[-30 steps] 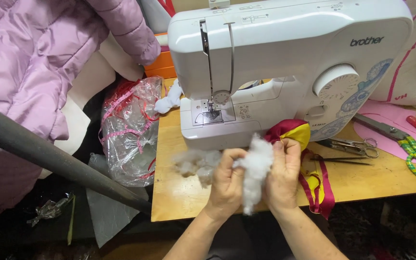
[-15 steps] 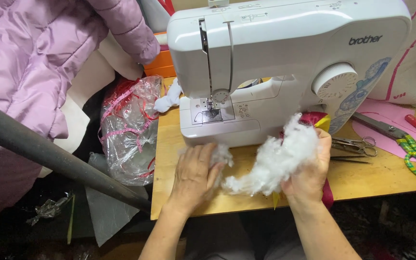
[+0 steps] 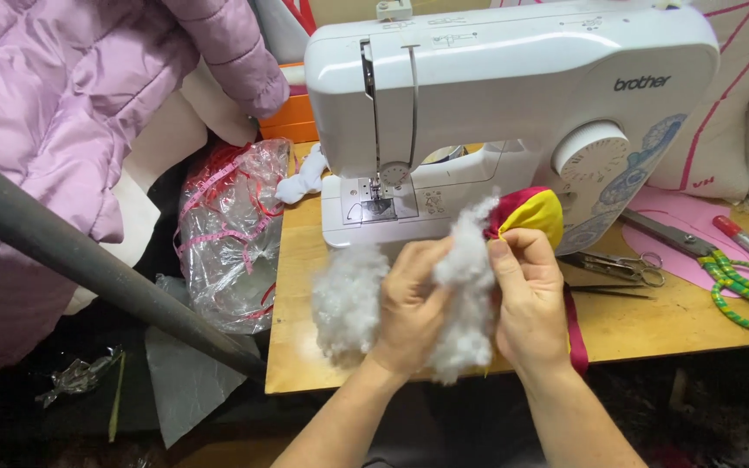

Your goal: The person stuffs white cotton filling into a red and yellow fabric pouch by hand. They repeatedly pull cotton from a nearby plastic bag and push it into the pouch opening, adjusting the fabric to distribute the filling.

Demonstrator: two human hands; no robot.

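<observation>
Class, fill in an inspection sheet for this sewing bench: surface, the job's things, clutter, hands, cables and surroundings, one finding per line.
Surface: wooden table, mostly covered at the back.
Job's things: white stuffing held between both hands; a red and yellow fabric piece at the right hand; a loose stuffing clump on the table.
Clutter: scissors, small snips, green cord, pink pattern piece.
Hands: left hand and right hand both pinch stuffing.
Cables: nothing seen.
Surroundings: white sewing machine, clear plastic bag, lilac padded jacket, dark bar.

Head view, steeply down, close over table point(image 3: 652, 325)
</observation>
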